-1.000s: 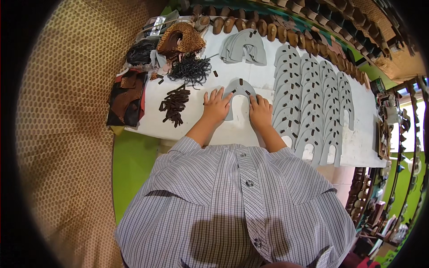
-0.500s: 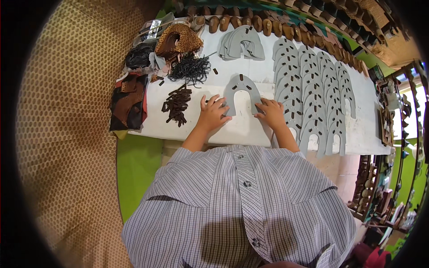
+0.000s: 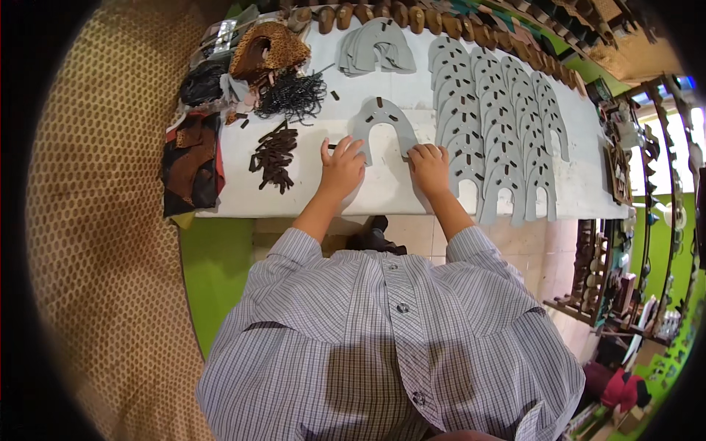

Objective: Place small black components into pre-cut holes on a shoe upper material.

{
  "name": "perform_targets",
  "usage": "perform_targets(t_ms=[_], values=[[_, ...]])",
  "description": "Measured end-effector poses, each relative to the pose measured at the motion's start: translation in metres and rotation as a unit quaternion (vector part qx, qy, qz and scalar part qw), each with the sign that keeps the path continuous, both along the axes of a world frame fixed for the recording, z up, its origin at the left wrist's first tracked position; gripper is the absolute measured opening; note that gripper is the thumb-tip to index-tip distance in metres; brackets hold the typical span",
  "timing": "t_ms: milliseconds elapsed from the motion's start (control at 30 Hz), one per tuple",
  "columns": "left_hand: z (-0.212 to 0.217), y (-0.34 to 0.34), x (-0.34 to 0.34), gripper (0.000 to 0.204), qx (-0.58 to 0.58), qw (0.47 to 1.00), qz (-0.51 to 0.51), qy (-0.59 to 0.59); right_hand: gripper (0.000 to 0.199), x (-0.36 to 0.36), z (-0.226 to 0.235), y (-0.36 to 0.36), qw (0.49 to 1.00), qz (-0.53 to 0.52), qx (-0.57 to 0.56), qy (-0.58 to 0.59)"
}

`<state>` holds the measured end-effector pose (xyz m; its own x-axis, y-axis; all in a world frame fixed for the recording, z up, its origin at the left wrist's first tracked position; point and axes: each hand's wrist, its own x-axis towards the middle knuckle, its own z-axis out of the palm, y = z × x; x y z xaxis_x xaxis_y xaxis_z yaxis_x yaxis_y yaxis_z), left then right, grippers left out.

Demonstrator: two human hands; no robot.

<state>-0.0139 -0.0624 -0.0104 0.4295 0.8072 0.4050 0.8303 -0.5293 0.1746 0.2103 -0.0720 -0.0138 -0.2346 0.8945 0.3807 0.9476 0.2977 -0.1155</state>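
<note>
In front of me on the white-topped table lies a flat grey U-shaped piece (image 3: 376, 117), its curve away from me. Three short dark brown strips sit on that curve. My left hand (image 3: 344, 167) rests at the left leg's end with its fingers spread. A dark brown strip (image 3: 332, 146) shows between those fingers; it seems to lie on the table. At the right leg's end, my right hand (image 3: 430, 169) has its fingers bent and close together. A small dark brown strip (image 3: 404, 158) just shows at their tips, the rest hidden.
Rows of overlapping grey U pieces with strips (image 3: 500, 132) cover the table's right. A stack of grey U pieces (image 3: 375, 48) lies beyond. To the left are a pile of dark strips (image 3: 275, 158), tangled black cord (image 3: 294, 95) and leopard-print material (image 3: 272, 48). Brown shoe forms (image 3: 401, 15) line the back.
My view has shifted, so the table sits higher and further left in it. The right hand's fingers have drawn closer together. The dark strip by my left hand now shows.
</note>
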Motion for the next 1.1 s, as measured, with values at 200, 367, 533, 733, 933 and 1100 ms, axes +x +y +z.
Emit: perform_targets(t_ms=[200, 367, 533, 733, 933, 1100], values=[[0.016, -0.003, 0.020, 0.003, -0.001, 0.998, 0.027, -0.061, 0.017, 0.001, 0.019, -0.004, 1.000, -0.023, -0.004, 0.013], [0.056, 0.002, 0.042, 0.004, 0.030, 0.997, 0.017, -0.069, 0.012, 0.028, 0.054, -0.008, 0.997, -0.042, 0.050, 0.047], [0.095, 0.011, 0.088, 0.005, 0.039, 0.996, -0.024, -0.071, 0.007, 0.078, 0.087, -0.022, 0.993, -0.027, 0.078, 0.085], [0.135, 0.010, 0.179, 0.007, -0.026, 0.991, -0.085, -0.100, 0.008, 0.173, 0.127, -0.045, 0.990, -0.045, 0.006, 0.130], [0.166, 0.007, 0.301, 0.009, -0.089, 0.972, -0.159, -0.145, 0.010, 0.301, 0.174, -0.068, 0.984, -0.008, -0.001, 0.178], [0.159, 0.039, 0.405, 0.012, -0.093, 0.972, -0.175, -0.125, 0.016, 0.403, 0.180, -0.055, 0.967, -0.075, -0.051, 0.239]])
